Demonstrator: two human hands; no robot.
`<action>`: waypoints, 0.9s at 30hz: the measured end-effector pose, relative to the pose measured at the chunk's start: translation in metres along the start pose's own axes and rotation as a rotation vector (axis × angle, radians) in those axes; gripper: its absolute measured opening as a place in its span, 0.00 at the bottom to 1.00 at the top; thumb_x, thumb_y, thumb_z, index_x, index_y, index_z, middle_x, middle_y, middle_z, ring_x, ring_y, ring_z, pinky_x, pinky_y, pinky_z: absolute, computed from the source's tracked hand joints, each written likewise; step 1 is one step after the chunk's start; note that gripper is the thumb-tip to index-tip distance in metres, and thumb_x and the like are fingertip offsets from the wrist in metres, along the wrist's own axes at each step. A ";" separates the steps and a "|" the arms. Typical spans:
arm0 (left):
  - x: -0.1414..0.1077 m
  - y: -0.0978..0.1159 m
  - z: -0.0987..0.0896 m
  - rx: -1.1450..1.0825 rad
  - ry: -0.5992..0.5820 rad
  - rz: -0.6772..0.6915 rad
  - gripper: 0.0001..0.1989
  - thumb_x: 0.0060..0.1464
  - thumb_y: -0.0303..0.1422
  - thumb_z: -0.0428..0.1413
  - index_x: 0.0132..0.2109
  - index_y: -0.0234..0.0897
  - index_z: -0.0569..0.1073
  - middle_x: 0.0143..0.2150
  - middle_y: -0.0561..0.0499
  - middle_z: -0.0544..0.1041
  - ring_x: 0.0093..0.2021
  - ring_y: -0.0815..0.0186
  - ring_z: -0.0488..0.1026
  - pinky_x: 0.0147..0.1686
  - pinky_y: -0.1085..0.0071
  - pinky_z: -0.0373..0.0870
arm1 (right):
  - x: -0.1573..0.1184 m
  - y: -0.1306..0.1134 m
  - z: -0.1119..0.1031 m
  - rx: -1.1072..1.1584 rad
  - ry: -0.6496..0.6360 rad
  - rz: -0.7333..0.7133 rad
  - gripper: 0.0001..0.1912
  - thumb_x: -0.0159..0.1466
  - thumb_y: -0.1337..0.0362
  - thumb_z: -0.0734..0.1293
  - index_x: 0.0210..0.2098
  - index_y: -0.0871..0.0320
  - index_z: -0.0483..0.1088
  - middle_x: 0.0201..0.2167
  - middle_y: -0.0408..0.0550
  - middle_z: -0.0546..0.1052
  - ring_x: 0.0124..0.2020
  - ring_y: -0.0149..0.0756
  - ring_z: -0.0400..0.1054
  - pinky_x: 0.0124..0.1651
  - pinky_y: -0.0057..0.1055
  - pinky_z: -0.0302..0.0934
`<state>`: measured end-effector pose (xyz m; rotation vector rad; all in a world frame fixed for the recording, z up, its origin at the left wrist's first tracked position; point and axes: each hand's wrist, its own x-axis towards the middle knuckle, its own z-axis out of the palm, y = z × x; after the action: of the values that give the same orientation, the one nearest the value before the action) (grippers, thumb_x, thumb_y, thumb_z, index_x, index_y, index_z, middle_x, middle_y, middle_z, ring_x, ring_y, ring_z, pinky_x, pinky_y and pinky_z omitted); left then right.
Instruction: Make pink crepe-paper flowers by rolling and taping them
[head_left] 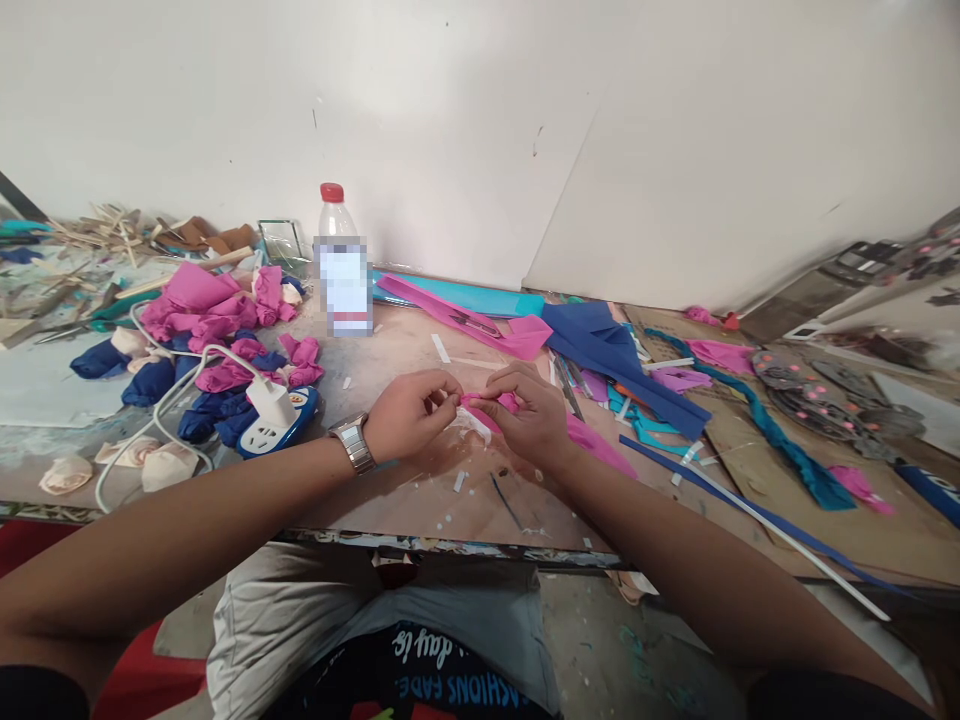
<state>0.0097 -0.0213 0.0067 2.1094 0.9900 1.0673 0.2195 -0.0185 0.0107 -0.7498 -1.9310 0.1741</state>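
Note:
My left hand (411, 412), with a metal watch (355, 444) on its wrist, pinches one end of a bright pink strip of crepe paper or thin cloth. Facing it, my right hand (528, 412) grips the same strip between thumb and fingers, close to the left fingertips. The strip's loose tail (601, 446) comes out past my right hand and lies on the table. A small white piece (477, 424) shows just below the fingers; whether it is attached to the strip I cannot tell. Behind my hands lies a wider pink strip (465, 322) with scissors (474, 323) on it.
Crumpled pink rosettes (199, 300) and blue ones (150, 382) are piled at left beside a power strip (289, 430) with a white cable. A red-capped bottle (337, 218) stands behind. Blue sheets (622, 355), a white stick (780, 530) and cardboard (739, 440) lie at right.

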 end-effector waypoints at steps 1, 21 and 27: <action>0.000 0.000 0.000 0.002 0.002 0.002 0.07 0.61 0.30 0.53 0.38 0.36 0.76 0.32 0.53 0.78 0.29 0.71 0.70 0.31 0.74 0.65 | 0.000 0.000 0.000 -0.001 -0.002 0.003 0.09 0.63 0.58 0.77 0.32 0.54 0.75 0.30 0.45 0.79 0.35 0.38 0.74 0.41 0.38 0.66; -0.001 0.002 0.000 0.047 -0.031 0.015 0.06 0.60 0.30 0.54 0.35 0.36 0.74 0.30 0.53 0.76 0.28 0.70 0.69 0.31 0.73 0.63 | 0.001 0.000 0.000 -0.041 -0.001 -0.001 0.08 0.64 0.60 0.76 0.32 0.54 0.75 0.29 0.44 0.79 0.35 0.37 0.74 0.41 0.38 0.66; -0.002 0.001 0.001 0.033 -0.054 0.071 0.06 0.59 0.28 0.53 0.35 0.36 0.74 0.31 0.53 0.76 0.29 0.70 0.69 0.33 0.72 0.64 | 0.000 0.000 0.000 -0.051 -0.008 0.019 0.08 0.64 0.60 0.76 0.32 0.54 0.75 0.30 0.44 0.79 0.35 0.37 0.74 0.41 0.38 0.66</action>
<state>0.0102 -0.0239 0.0060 2.2025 0.9194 1.0293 0.2197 -0.0183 0.0104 -0.8028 -1.9422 0.1404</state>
